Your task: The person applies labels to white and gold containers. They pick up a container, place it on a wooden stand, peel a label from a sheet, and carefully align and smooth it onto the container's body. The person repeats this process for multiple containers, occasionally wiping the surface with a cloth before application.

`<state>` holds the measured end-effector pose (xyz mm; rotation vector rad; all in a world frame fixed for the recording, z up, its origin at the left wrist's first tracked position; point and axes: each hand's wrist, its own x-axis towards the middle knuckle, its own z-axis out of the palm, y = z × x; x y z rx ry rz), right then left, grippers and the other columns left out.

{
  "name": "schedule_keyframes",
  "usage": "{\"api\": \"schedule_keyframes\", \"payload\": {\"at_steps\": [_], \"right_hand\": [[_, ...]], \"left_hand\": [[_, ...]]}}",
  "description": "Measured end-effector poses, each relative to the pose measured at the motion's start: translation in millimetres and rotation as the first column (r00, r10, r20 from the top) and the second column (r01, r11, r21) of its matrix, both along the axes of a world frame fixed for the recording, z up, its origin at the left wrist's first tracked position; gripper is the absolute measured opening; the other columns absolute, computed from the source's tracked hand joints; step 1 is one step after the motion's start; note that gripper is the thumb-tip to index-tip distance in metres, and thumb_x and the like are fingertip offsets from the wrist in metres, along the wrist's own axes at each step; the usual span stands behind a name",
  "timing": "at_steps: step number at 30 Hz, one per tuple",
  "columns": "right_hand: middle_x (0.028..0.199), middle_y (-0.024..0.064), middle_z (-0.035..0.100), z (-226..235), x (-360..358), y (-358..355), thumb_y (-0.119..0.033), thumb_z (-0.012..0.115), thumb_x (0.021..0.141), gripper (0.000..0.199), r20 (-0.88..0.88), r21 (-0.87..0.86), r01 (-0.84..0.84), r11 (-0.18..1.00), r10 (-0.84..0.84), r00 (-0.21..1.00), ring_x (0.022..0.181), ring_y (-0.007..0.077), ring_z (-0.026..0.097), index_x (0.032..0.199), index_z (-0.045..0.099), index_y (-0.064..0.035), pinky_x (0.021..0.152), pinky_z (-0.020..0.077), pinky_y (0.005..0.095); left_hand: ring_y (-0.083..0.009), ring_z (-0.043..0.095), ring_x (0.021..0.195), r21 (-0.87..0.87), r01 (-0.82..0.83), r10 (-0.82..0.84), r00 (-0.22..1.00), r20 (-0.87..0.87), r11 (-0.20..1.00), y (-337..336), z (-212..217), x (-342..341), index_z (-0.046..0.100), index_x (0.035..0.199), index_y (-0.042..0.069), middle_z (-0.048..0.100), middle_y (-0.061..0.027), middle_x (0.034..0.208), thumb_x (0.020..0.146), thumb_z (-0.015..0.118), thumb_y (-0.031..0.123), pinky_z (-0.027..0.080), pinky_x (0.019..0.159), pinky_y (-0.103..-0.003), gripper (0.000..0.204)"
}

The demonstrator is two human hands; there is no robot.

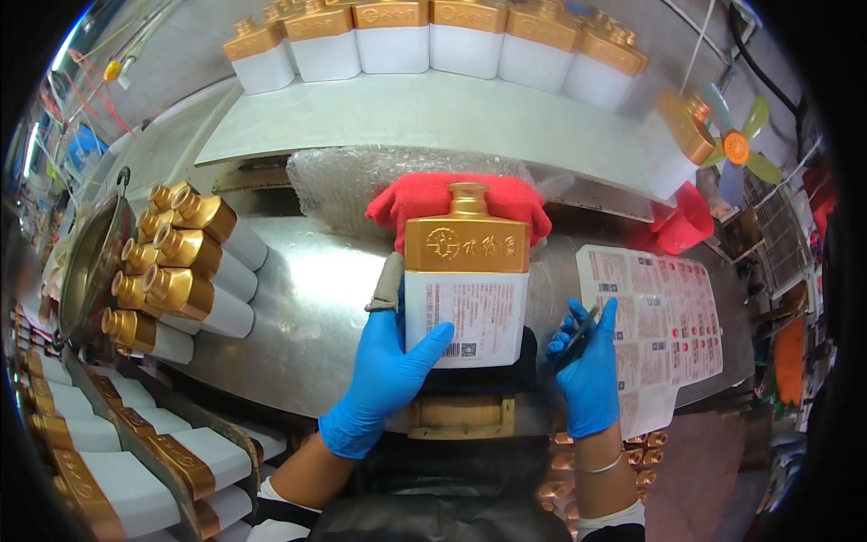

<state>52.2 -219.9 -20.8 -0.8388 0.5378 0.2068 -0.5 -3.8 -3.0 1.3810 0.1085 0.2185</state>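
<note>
In the middle, a flat white bottle [466, 282] with a gold shoulder and neck stands tilted back against a red cloth [386, 206]. A printed label [483, 312] covers much of its white front. My left hand [384, 366], in a blue glove with a pale cover on one finger, grips the bottle's left side, thumb across the front. My right hand [591, 375], also gloved in blue, is closed around a thin dark tool [574, 341] whose exact kind I cannot make out. Beside that hand, to the right, lies a sheet of labels [646, 316].
Similar bottles stand along a raised shelf [397, 113] and in a group [194, 262] at left; more fill crates [144, 425] at lower left. Bubble wrap [330, 190] lies behind the cloth. A red cup [684, 221] and a small fan [736, 147] are at right.
</note>
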Motion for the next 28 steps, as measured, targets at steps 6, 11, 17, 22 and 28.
{"api": "schedule_keyframes", "payload": {"at_steps": [6, 11, 17, 22, 28], "right_hand": [[0.093, 0.0061, 0.062, 45.3, -13.7, 37.1, -0.014, 0.063, 0.086, 0.02, 0.409, -0.495, 0.023, 0.869, 0.21, 0.888, 0.081, 0.0125, 0.058, 0.1, 0.059, -0.0004, 0.075, 0.0492, 0.0266], [0.086, 0.0057, 0.063, 58.0, -13.5, 56.8, -0.01, 0.07, 0.078, 0.018, 0.391, -0.894, 0.084, 0.44, 0.675, 0.626, 0.076, 0.0113, 0.059, 0.094, 0.064, -0.0016, 0.067, 0.047, 0.0239], [0.084, -0.0002, 0.061, 61.2, 9.1, 30.1, -0.006, 0.071, 0.072, 0.023, 0.587, -0.767, 0.589, 0.255, 0.65, 0.483, 0.077, 0.0136, 0.052, 0.095, 0.068, -0.0126, 0.078, 0.0422, 0.0288], [0.087, -0.0117, 0.058, 57.4, -2.5, 4.3, -0.015, 0.073, 0.065, 0.032, 0.167, -0.638, 0.768, 0.058, 0.984, 0.065, 0.078, 0.0095, 0.048, 0.092, 0.068, -0.0303, 0.09, 0.0344, 0.0366], [0.091, -0.0122, 0.06, 84.4, 0.5, 21.2, -0.016, 0.069, 0.068, 0.032, 0.072, -0.748, 0.658, 0.092, 0.996, -0.057, 0.081, 0.0111, 0.049, 0.098, 0.069, -0.0273, 0.097, 0.0305, 0.0443]], "left_hand": [[-0.0219, 0.052, 0.109, 0.004, 0.019, -0.019, 0.996, -0.083, 1.0, -1.3, 0.6, -1.9, 0.021, 0.138, -0.001, 0.047, -0.0173, 0.123, 0.081, 0.064, 0.002, 0.048, 0.089, -0.033, 0.072], [-0.0225, 0.053, 0.108, -0.004, 0.012, -0.012, 0.999, -0.049, 1.0, -0.9, -3.6, -0.9, 0.021, 0.138, -0.002, 0.047, -0.0175, 0.122, 0.081, 0.065, 0.004, 0.048, 0.09, -0.033, 0.073], [-0.0244, 0.055, 0.104, 0.231, 0.04, -0.026, 0.997, -0.066, 0.972, 7.5, -9.7, 5.7, 0.018, 0.141, 0.0, 0.049, -0.0197, 0.12, 0.08, 0.068, 0.015, 0.048, 0.086, -0.033, 0.081], [-0.02, 0.053, 0.107, 0.267, -0.006, 0.012, 1.0, -0.022, 0.964, 17.4, -6.4, 17.6, 0.023, 0.141, 0.0, 0.048, -0.0174, 0.124, 0.086, 0.062, 0.021, 0.047, 0.085, -0.031, 0.071], [-0.0263, 0.056, 0.101, 0.217, -0.133, 0.114, 0.989, 0.098, 0.967, 13.1, -19.9, 21.9, 0.023, 0.141, 0.0, 0.05, -0.0245, 0.119, 0.086, 0.061, 0.036, 0.049, 0.083, -0.035, 0.077]]}}
